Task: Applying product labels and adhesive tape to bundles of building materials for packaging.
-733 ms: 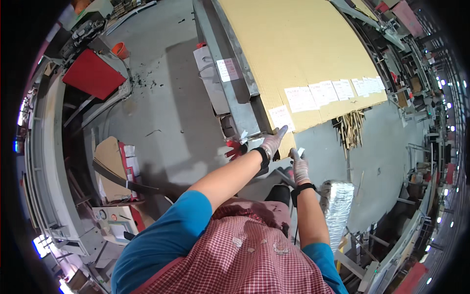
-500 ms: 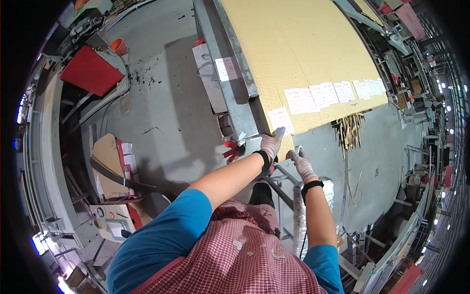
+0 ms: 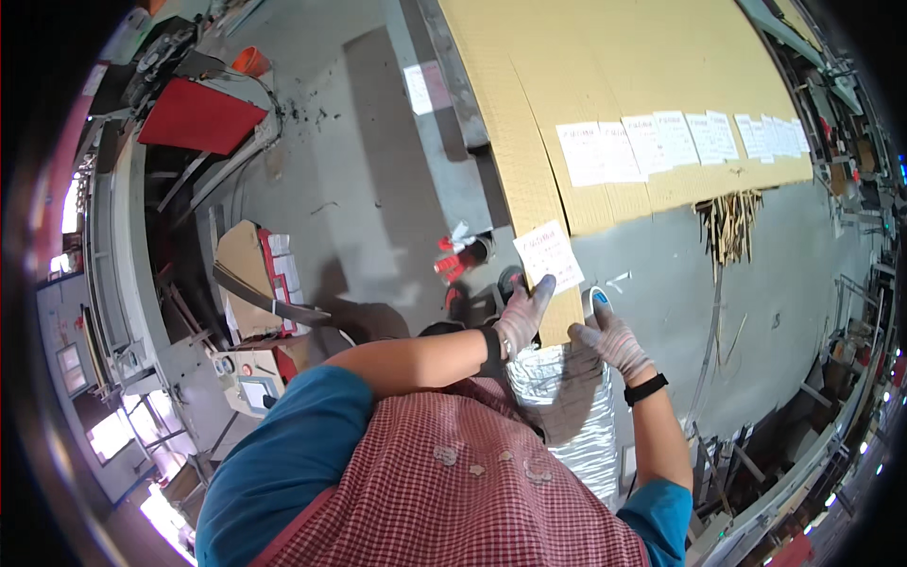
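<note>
Fingers of the gloved left hand [image 3: 524,318] are gripping the near end of a cardboard strip [image 3: 561,317] and touching its white paper label [image 3: 549,253]; the gloved right hand's [image 3: 616,344] are pinching the strip's near right corner. Beyond, a wider cardboard sheet [image 3: 661,57] is bearing overlapping paper sheets [image 3: 640,149].

On the left, a round orange bucket [image 3: 251,61] sits near a big flat red panel [image 3: 201,115]. Small black bits [image 3: 322,114] lie on the smooth grey floor [image 3: 378,241]. Lower down, a tan board with a curved edge [image 3: 240,257] is near a pale box with small round parts [image 3: 232,386]. Thin brown strips [image 3: 733,229] hang in a bunch on the right.
</note>
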Available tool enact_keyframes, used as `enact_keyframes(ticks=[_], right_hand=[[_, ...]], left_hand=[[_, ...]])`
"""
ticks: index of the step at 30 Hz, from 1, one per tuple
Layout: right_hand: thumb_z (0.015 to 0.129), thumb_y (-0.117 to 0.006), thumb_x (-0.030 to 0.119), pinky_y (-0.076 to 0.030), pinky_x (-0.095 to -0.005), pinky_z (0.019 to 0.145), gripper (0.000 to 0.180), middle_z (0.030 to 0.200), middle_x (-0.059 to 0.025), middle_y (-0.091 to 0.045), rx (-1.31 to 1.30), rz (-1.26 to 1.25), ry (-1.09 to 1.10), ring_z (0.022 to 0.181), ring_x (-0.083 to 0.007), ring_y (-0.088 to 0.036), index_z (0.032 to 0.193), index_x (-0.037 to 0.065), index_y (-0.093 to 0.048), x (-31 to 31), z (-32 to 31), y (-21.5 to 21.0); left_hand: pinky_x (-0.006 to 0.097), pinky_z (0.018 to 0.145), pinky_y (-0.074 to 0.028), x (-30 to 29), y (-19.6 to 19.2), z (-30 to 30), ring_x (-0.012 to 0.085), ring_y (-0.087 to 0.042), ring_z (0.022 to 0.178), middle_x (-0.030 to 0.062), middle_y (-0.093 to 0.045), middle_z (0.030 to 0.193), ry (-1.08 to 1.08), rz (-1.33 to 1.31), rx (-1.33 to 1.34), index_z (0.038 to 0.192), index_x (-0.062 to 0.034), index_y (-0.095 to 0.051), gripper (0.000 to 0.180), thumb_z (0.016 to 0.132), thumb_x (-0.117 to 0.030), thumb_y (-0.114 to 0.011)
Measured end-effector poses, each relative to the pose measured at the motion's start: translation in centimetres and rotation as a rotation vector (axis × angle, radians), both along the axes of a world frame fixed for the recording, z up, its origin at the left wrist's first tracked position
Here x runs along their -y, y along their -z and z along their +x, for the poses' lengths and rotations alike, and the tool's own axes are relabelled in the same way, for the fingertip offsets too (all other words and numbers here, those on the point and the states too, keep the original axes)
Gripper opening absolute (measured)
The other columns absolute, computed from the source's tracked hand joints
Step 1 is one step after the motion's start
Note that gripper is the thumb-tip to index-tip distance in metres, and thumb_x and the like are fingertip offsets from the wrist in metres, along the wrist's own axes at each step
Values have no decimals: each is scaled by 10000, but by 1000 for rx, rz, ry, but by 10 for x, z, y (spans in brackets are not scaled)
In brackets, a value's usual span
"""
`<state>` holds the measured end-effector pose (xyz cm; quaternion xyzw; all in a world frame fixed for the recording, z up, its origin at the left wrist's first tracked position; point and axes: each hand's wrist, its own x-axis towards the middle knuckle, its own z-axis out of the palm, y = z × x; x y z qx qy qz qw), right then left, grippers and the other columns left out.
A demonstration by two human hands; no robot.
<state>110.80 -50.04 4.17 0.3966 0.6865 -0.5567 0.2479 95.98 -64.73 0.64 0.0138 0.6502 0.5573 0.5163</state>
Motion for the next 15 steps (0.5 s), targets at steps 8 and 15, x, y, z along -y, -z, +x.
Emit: enact_keyframes(ticks=[8,15], right_hand=[[833,-721,413,-447,-408,1033,771,1233,-312,-607,-151,247,-169,1199,-440,-565,1367,-96,-497,-18,1,-35],[857,-719,207,-432,-476,978,389,1072,-198,-652,-682,292,-328,1055,-399,-577,1184,5,-661,-29,-15,-97]], left_hand=[[341,1095,-381,20,-29,1,220,-486,1303,164,-493,1439,-167,49,157,1507,73,-158,956,899,-368,-750],[298,885,-477,29,-85,-51,135,-557,909,6,-564,1000,142,294,-298,1292,-23,-555,419,920,-150,-701]])
